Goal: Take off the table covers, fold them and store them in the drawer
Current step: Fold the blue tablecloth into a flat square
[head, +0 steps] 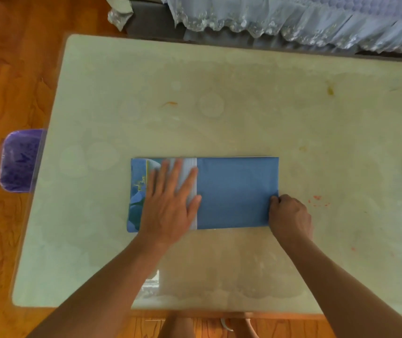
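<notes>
Left hand (pixel 170 201): lying flat, fingers spread, pressing the folded blue cover (pixel 234 193).
Right hand (pixel 289 215): pinching the cover's right edge.

Soft, even daylight fills the room, casting only faint shadows beneath the forearms in the lower half of the frame. A window reflection glares off the glossy table (pixel 244 98) near the bottom centre. Wide-angle distortion bends the edges; detail is slightly soft throughout.
</notes>
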